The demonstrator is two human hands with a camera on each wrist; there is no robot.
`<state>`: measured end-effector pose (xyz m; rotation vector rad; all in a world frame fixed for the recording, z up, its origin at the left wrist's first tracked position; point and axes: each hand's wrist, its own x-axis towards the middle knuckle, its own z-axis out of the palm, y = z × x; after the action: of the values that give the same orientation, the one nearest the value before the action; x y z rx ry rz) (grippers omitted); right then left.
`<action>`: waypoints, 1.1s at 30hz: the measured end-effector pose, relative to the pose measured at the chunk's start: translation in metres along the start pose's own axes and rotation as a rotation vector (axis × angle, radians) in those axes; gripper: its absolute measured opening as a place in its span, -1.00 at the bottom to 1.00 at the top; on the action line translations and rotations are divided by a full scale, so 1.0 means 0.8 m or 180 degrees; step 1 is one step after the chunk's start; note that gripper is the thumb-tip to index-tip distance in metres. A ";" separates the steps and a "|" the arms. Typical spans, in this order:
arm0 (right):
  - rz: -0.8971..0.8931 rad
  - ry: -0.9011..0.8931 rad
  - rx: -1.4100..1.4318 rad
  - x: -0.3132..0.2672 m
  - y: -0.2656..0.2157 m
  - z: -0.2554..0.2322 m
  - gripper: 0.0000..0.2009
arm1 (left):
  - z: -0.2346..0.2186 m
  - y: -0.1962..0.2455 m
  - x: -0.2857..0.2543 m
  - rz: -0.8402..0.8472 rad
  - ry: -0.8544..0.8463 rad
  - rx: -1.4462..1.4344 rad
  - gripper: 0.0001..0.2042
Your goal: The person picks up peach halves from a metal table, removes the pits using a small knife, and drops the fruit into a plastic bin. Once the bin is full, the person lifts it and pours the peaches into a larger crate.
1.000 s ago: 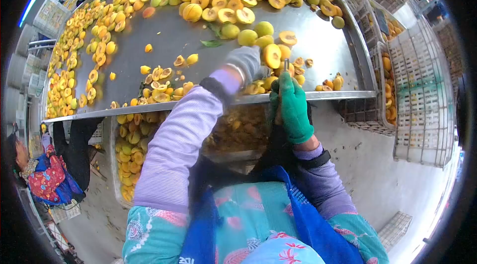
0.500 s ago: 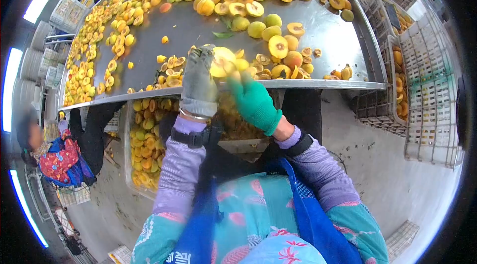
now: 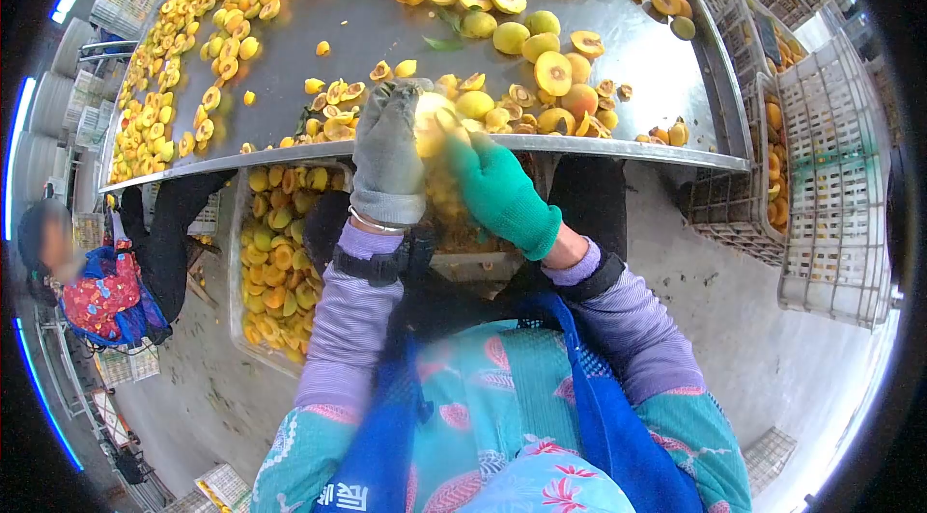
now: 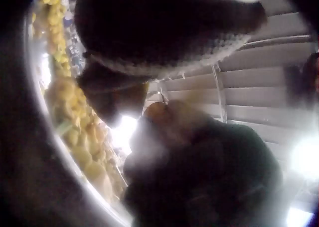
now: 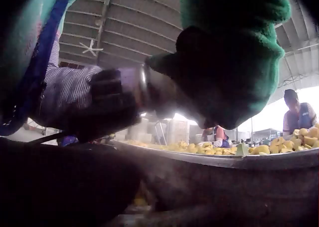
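Observation:
My left hand point(image 3: 388, 132), in a grey glove, grips a yellow peach point(image 3: 433, 119) just over the table's near edge. Close on its right, my right hand point(image 3: 502, 194) wears a green glove, its blurred fingertips right at the fruit. The narrow metal hand tool seen in that fist earlier is hidden by blur now. In the left wrist view a bit of orange fruit point(image 4: 157, 111) shows between the two dark gloves. The right wrist view has the green glove point(image 5: 234, 62) with fingers curled. Halved peaches point(image 3: 553, 74) and small cut pieces lie just beyond my hands.
The metal table point(image 3: 319, 35) bears many whole and halved peaches, with a raised rim along its near edge. Below it stands a crate of peaches point(image 3: 280, 262). White crates point(image 3: 830, 175) are stacked at right. Another person point(image 3: 92, 291) sits at left.
My left hand has drawn back from the fruit pile with a peach. The right hand has moved left to meet it, and both have stayed together over the last half second.

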<state>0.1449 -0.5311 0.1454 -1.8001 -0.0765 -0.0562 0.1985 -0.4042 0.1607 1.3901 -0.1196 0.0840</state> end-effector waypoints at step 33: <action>0.2800 -0.2456 0.5573 -0.018 -0.037 0.046 -0.53 | -0.051 -0.021 -0.009 0.0248 -0.0099 0.0385 -0.69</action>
<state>0.1280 -0.4886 0.1642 0.0853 0.1097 1.0169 0.1953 -0.3671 0.1362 1.5078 -0.1974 0.1361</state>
